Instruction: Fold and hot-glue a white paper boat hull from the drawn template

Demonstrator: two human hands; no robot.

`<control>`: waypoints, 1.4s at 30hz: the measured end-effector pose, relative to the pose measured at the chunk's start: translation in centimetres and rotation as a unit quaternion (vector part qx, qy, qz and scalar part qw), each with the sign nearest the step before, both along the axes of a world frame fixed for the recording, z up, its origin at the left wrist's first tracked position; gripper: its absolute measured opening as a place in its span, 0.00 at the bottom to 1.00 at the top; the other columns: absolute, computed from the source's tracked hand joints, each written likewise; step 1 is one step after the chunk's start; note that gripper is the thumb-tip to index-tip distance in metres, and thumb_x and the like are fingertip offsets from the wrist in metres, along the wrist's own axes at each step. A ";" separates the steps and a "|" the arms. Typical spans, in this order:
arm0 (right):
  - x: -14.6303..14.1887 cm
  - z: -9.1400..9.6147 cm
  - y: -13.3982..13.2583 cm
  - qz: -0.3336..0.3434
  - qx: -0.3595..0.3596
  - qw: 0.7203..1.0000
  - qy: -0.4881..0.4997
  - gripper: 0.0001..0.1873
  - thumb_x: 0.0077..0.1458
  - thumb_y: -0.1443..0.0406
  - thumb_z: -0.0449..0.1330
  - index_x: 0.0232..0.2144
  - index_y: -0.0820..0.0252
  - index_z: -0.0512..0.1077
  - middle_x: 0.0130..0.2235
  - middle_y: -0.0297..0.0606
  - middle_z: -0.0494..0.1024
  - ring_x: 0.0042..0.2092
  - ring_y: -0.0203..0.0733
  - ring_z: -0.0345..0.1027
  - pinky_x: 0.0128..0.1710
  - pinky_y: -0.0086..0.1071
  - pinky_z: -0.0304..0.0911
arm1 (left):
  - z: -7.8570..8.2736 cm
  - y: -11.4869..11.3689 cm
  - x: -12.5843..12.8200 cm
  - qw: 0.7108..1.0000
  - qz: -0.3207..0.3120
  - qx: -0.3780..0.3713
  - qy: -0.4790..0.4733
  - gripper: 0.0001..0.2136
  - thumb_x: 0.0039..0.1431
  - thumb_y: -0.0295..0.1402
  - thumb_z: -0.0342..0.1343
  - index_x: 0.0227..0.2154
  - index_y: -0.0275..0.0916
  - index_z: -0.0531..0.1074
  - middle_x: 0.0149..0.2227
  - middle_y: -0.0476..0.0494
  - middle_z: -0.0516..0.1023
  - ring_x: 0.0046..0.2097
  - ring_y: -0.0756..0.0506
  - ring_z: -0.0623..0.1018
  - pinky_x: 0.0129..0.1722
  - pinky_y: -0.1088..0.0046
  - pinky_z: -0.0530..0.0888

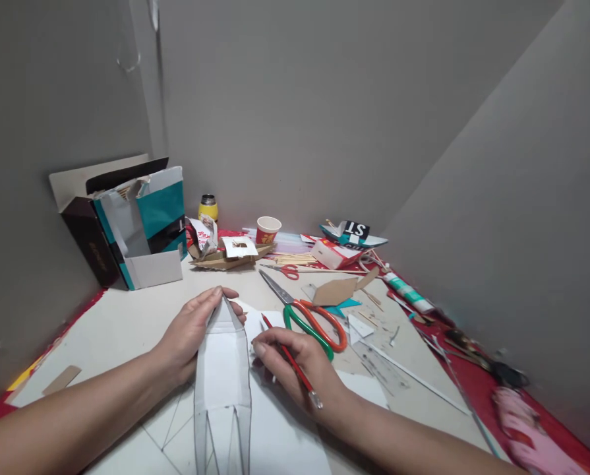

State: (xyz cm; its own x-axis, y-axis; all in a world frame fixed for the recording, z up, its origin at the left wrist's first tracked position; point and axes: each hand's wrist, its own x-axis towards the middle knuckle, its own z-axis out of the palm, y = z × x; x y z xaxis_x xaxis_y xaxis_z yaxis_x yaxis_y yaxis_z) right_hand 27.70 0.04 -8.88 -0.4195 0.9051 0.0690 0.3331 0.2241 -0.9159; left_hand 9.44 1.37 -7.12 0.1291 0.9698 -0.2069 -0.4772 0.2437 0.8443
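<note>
My left hand (188, 333) grips the pointed far end of a folded white cardboard cutout (224, 373), thumb on top near the tip. Its long body reaches toward me, with dark lines along the sides and narrow slits at the near end. To its right, my right hand (307, 369) is closed around a red pencil (295, 361). The eraser end points back toward my wrist, and the thumb and index finger are beside the cutout's right edge. Under both hands lie white sheets (289, 429). Large scissors (319, 323) with green and orange handles rest just beyond my right hand.
A teal and black box (161, 218) stands at the left. Along the back are a yellow jar (208, 208), a paper cup (267, 231), a cardboard boat shape (230, 258) and small red scissors (289, 271). Cardboard scraps (335, 291) and a clear ruler (383, 369) lie at the right.
</note>
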 end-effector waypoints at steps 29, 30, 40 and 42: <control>-1.2 -0.6 -0.6 -0.002 0.034 0.999 0.002 0.14 0.58 0.59 0.56 0.24 0.61 0.65 0.19 0.26 0.57 0.22 0.30 0.50 0.21 0.26 0.48 | 0.4 -3.0 2.5 0.996 0.061 -0.005 0.060 0.11 0.62 0.41 0.54 0.40 0.40 0.74 0.35 0.45 0.80 0.35 0.45 0.79 0.34 0.71 0.74; -1.0 -0.4 -0.6 -0.002 0.010 1.000 0.019 0.16 0.59 0.57 0.56 0.24 0.61 0.65 0.19 0.27 0.59 0.21 0.30 0.52 0.20 0.25 0.49 | 0.5 -2.4 2.0 0.997 0.056 -0.018 0.039 0.11 0.62 0.40 0.54 0.40 0.40 0.74 0.34 0.45 0.79 0.32 0.45 0.78 0.31 0.72 0.74; 0.1 -2.2 -0.3 -0.016 0.259 0.965 0.029 0.07 0.59 0.69 0.57 0.41 0.61 0.70 0.33 0.40 0.79 0.30 0.37 0.73 0.31 0.29 0.69 | -0.1 3.4 -2.4 0.995 0.045 -0.062 -0.062 0.06 0.64 0.31 0.50 0.36 0.37 0.71 0.27 0.45 0.76 0.27 0.46 0.79 0.28 0.66 0.78; 0.3 -2.2 -0.2 0.037 0.382 0.923 0.027 0.18 0.56 0.73 0.58 0.49 0.61 0.68 0.43 0.46 0.79 0.41 0.41 0.75 0.40 0.32 0.70 | -0.2 3.6 -2.6 0.994 0.038 -0.069 -0.071 0.06 0.65 0.31 0.49 0.35 0.37 0.71 0.26 0.46 0.76 0.27 0.46 0.79 0.28 0.67 0.79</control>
